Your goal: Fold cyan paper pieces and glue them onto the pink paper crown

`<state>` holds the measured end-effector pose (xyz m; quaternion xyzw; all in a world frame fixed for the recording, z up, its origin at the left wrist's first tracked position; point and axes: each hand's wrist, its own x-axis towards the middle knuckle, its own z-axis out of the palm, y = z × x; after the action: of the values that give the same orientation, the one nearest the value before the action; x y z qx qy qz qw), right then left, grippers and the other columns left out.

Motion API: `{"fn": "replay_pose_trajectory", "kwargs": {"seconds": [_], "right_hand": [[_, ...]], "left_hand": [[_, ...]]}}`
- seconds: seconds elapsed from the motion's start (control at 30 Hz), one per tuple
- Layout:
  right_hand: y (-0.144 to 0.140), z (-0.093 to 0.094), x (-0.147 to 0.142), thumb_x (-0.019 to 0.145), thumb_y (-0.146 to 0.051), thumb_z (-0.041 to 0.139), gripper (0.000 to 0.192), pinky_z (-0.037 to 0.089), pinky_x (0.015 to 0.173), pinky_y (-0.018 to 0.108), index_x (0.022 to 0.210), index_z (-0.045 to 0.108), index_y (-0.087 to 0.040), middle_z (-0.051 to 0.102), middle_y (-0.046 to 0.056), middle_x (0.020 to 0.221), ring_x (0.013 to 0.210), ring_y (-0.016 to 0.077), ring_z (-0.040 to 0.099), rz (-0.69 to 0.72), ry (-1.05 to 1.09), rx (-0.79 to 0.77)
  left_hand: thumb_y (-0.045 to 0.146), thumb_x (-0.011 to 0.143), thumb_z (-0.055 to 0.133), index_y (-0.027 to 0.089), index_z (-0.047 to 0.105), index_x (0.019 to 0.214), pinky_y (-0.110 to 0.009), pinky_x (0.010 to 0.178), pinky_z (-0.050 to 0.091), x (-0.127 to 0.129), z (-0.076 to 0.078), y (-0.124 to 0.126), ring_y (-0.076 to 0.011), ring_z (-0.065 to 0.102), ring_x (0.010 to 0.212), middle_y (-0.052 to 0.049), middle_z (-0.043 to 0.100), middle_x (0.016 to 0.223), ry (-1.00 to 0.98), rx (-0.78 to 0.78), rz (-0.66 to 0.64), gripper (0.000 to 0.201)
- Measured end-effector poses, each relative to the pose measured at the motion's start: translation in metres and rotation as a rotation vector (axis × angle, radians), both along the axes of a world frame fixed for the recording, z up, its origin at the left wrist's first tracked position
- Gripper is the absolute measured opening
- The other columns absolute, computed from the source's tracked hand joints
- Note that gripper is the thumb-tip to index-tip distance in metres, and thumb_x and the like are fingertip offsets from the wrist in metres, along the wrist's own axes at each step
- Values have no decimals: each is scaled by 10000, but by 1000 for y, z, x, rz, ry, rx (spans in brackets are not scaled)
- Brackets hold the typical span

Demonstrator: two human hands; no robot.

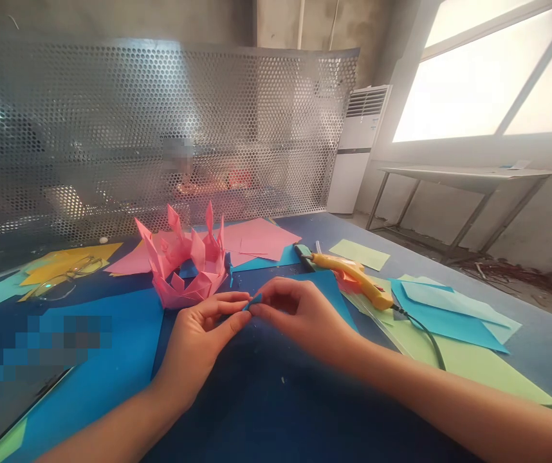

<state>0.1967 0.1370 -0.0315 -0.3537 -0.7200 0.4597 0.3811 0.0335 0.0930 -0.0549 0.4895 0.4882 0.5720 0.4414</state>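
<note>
Head view: pinching a small blue paper piece (255, 300) in the fingertips of left hand (203, 328) and right hand (300, 312), above the desk (237, 399), between pink paper crown (189, 290) and yellow glue gun (363, 283).

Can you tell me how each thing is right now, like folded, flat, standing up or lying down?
Small blue paper piece: folded, held between both hands.
Left hand: pinching it.
Right hand: pinching it too.
Pink paper crown: folded, standing, points up.
Pink sheets: flat, overlapping.
Yellow corded tool: lying down; can't tell if on.
Eyeglasses: lying down.
Tall white unit: upright.
</note>
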Motion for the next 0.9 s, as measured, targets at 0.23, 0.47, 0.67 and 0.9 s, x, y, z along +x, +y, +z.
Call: {"fn": "replay_pose_trajectory", "kwargs": {"seconds": [0.23, 0.47, 0.67, 0.9], "right_hand": [[-1, -4, -2, 685, -358, 737, 250, 415, 580, 236, 712, 568, -174, 585, -25, 673, 649, 118, 538, 15, 15, -110], [-1, -3, -1, 745, -305, 684, 171, 441, 596, 236, 793, 588, -171, 589, -30, 686, 633, 106, 558, 114, 77, -108], [4, 6, 1, 862, -234, 496, 127, 446, 523, 217, 956, 560, -178, 599, -18, 767, 552, 74, 560, 2, 151, -106], [8, 3, 3, 727, -115, 613, 418, 450, 493, 174, 1113, 494, -225, 544, -27, 924, 514, 21, 521, 44, 189, -176]], "left_hand": [[350, 745, 684, 208, 729, 710, -233, 809, 521, 0, -2, 1, -175, 623, 947, -25, 670, 1007, 66, 48, -11, 153], [373, 825, 561, 204, 590, 734, -240, 682, 491, 1, -1, -6, -132, 590, 721, 0, 607, 924, 286, 83, 50, 194], [329, 839, 505, 217, 529, 742, -232, 690, 398, -3, -2, -4, -143, 485, 787, 17, 561, 904, 118, 1, 116, 151], [295, 824, 540, 225, 561, 726, -218, 756, 372, -5, -3, -4, -134, 460, 821, 34, 537, 889, -38, -14, -7, 123]]}}
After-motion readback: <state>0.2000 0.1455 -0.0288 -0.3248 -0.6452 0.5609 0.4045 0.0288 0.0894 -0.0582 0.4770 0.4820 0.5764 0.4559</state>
